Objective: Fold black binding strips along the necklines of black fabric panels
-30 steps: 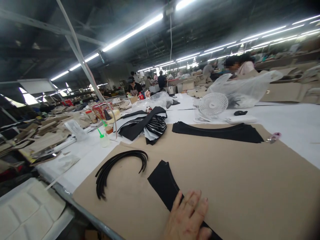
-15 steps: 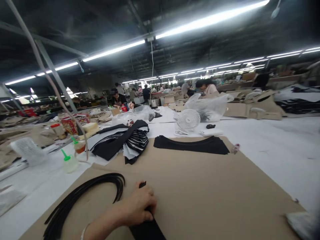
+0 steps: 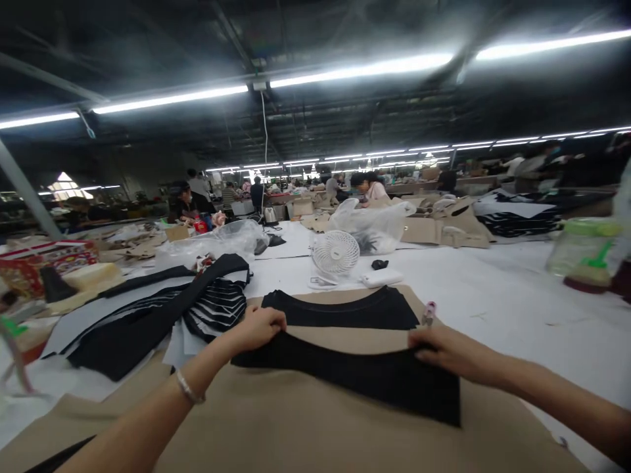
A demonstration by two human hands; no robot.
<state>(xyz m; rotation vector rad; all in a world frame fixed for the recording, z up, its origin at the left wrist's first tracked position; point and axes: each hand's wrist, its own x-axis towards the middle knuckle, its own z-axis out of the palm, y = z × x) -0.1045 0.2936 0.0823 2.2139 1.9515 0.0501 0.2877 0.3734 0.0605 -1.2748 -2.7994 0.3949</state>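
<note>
the left hand pinched the left corner of a curved black fabric piece lying flat on the brown paper sheet covering the desk; the right hand pressed its right corner, fingers closed on it. at twelve o'clock lay a second black curved fabric panel, then a small white desk fan. at ten o'clock sat a pile of black and striped cloth.

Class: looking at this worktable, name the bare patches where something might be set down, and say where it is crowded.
Bare tan board lies near the person, below the black fabric piece that the left hand and right hand hold. White tabletop is bare to the right of the small fan. The left side is crowded with a striped fabric pile and boxes.
</note>
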